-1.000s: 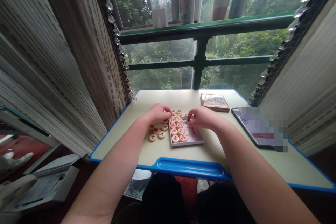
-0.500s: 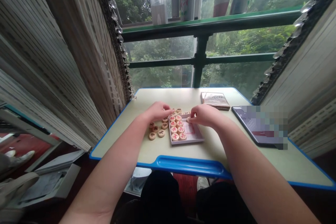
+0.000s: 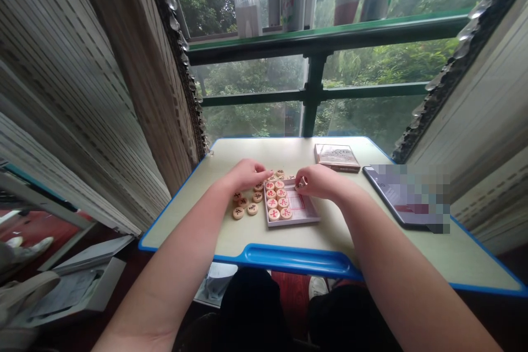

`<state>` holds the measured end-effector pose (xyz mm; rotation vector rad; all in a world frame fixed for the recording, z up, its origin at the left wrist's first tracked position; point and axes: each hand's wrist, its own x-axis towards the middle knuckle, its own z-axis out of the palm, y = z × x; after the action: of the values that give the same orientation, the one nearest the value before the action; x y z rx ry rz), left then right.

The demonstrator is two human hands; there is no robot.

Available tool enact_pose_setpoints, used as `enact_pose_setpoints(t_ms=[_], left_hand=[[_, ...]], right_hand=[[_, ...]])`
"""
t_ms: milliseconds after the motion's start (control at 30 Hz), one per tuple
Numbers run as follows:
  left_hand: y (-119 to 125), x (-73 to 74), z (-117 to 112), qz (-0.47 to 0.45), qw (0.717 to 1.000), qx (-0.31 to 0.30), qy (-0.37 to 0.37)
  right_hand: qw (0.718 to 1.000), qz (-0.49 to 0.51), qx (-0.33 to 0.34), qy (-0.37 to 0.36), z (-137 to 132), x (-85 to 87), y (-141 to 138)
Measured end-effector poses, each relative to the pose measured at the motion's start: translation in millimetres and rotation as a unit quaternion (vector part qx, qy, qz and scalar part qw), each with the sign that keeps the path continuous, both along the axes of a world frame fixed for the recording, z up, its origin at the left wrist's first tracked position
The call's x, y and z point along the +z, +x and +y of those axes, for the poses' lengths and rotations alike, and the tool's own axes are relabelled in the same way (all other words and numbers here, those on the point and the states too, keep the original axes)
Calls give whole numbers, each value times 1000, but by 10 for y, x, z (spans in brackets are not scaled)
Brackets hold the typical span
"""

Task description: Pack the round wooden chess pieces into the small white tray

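Observation:
A shallow open box (image 3: 315, 215) lies on the small table. Two columns of round wooden Chinese chess pieces (image 3: 282, 203) with red characters fill its left part. My right hand (image 3: 317, 180) reaches over the box's far right corner, thumb and fingers pinched on a chess piece (image 3: 298, 187). Beyond the box's far left corner is my left hand (image 3: 249, 174). Its fingers are curled in beside loose pieces, and what lies between the fingertips is hidden. More loose pieces with dark characters (image 3: 252, 209) are scattered left of the box and behind it.
A flat box lid (image 3: 337, 157) with a printed picture lies at the back right of the table (image 3: 198, 231). Nearer the right edge is a tablet or phone (image 3: 388, 198), partly blurred out. Cans (image 3: 294, 3) and stacked cups stand on the window ledge.
The view has shifted very slightly. My right hand's fingers sit about the same over the box's far corner with the piece. My left hand has hardly moved.

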<state>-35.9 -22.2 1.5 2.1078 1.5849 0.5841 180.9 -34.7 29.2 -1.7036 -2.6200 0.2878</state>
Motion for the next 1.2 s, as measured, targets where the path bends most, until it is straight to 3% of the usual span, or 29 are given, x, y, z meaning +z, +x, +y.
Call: enact_pose_setpoints(t_ms=[633,767,1200], left_hand=[[-47,-11,33,22,999,39,30],[-49,-4,31,29,997,54,48],[-53,-40,64,47,996,56,47]], right_hand=[[1000,22,-2,-2,14,-12,4],[998,55,-33,25,69,-59,31],[999,5,-28,28,76,-91,39]])
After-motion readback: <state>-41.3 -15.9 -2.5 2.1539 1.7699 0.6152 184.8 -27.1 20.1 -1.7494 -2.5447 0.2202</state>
